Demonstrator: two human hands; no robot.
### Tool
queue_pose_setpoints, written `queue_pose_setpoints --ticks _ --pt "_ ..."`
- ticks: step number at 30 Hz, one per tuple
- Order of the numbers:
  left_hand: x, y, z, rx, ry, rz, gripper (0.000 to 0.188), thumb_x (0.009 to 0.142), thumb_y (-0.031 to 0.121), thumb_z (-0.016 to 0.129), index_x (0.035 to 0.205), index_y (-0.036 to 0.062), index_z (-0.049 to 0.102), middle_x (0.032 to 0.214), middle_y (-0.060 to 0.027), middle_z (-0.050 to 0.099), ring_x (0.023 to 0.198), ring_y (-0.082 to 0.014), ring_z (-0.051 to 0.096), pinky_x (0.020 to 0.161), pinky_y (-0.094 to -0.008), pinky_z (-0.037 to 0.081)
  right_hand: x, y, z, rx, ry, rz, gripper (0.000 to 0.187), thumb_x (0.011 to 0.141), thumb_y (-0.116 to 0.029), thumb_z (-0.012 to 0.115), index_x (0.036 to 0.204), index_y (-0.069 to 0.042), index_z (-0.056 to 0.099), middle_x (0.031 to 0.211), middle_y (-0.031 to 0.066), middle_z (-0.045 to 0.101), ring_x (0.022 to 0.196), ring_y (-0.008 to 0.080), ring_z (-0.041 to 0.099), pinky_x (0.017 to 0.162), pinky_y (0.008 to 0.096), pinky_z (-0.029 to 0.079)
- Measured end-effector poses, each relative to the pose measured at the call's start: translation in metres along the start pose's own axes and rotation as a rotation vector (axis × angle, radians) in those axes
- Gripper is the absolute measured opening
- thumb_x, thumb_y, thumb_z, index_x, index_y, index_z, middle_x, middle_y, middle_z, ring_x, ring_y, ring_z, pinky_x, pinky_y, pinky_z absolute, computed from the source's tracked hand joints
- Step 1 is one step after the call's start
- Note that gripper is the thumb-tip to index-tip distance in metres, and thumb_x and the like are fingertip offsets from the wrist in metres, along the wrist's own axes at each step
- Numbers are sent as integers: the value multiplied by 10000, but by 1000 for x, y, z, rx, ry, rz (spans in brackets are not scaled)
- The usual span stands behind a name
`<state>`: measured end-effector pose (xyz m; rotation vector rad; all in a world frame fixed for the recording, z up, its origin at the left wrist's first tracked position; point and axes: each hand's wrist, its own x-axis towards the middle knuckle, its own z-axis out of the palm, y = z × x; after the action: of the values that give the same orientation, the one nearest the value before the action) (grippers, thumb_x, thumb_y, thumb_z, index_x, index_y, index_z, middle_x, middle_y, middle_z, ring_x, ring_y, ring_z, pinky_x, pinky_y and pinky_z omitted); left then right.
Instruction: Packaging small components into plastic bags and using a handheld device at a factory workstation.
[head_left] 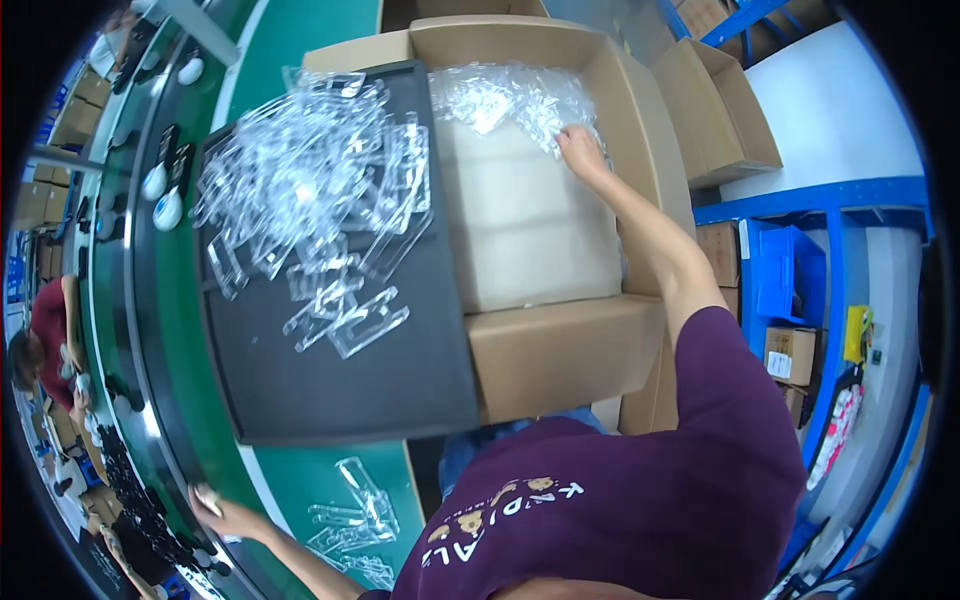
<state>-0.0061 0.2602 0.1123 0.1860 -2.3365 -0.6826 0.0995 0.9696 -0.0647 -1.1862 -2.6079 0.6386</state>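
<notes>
Clear plastic pieces (300, 170) lie heaped across the upper part of a black tray (340, 395), with several single pieces spread just below the heap. The tray rests beside an open cardboard box (565, 355), its right edge along the left side of the box. More clear plastic (480, 105) occupies the far end of the box interior, above a flat beige sheet (530, 230).

The right grip (582, 152) reaches into the box with its fingers curled at the near right edge of the clear plastic; whether it is grasping any of it cannot be told. The left grip (215, 512) is extended to the left, near the edge of a conveyor (150, 300); its fingers are bent, and whether they grasp anything cannot be told.

Additional clear pieces (368, 505) lie on the green worktop (283, 480) below the tray. Blue shelving (833, 265) stands at the right.
</notes>
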Motion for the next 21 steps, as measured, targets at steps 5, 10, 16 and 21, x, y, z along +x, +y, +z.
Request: queue_pose_setpoints --ticks 5,10,16,21 --pt "-115 344 139 -699 -976 239 300 768 42 623 1064 31 582 941 -86 617 836 -169 604 756 -275 476 72 33 33 -421 87 14 554 736 -401 639 1103 0 531 1151 177 502 1111 317 438 917 410 352" --pt "-215 465 332 -606 -990 496 582 755 178 649 1227 -32 382 1217 -222 440 1156 -374 398 965 -416 324 83 -3 27 -518 -173 169 698 703 -463 666 1196 -15 458 1216 147 462 1155 309 394 962 426 303" --pt "-270 436 452 -125 -990 386 654 706 289 677 1219 -17 411 1229 -204 449 1166 -364 395 983 -443 291 69 9 20 -356 -322 130 689 686 -422 695 1151 29 460 1193 185 475 1136 320 424 918 400 360" --pt "-276 437 452 73 -1220 434 457 719 289 652 1068 11 554 1043 -190 581 1017 -346 529 896 -442 370 60 33 37 56 -312 236 511 726 -333 683 1068 13 528 1103 154 537 1031 274 513 855 367 412"
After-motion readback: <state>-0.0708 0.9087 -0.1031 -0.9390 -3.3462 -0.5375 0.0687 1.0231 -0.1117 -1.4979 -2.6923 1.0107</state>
